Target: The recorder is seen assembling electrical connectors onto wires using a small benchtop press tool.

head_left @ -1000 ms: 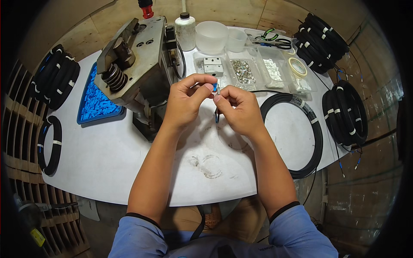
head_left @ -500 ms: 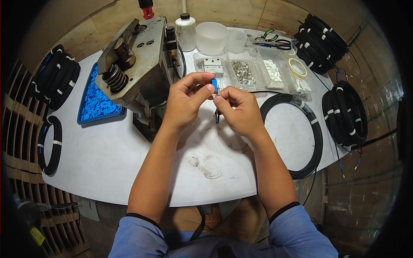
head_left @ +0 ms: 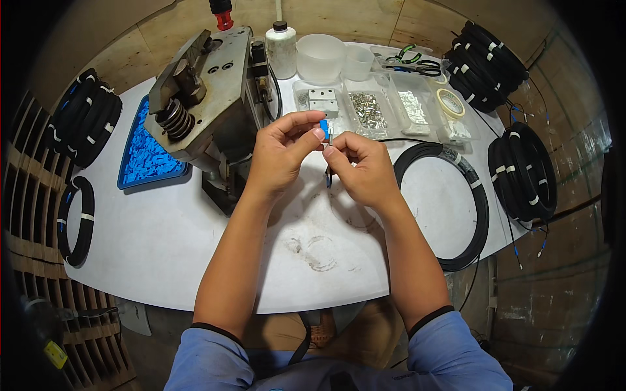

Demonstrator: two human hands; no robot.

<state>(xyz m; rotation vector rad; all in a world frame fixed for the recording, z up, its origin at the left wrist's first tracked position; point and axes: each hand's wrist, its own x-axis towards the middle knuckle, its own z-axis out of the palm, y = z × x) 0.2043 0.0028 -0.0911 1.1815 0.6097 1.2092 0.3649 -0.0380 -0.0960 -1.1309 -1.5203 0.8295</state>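
Between the thumb and forefinger of my left hand [head_left: 280, 156] is a small blue plastic sleeve [head_left: 323, 128]. My right hand [head_left: 364, 168] is closed beside it, pinching the end of a black cable. A small metal terminal [head_left: 331, 139] shows between the two hands, right beside the sleeve; I cannot tell whether it is inside. Below the right fingers hangs another short dark cable end with a bit of blue [head_left: 328, 179]. From behind the right hand the cable runs to a large black cable coil [head_left: 481, 218] on the table.
A heavy metal press [head_left: 215, 98] stands left of my hands, with a blue tray [head_left: 156, 183] of blue sleeves beyond it. Clear boxes [head_left: 355, 124] of metal terminals and white pieces lie at the back, near a bottle [head_left: 282, 52] and scissors [head_left: 424, 67]. Cable coils [head_left: 521, 173] flank the table.
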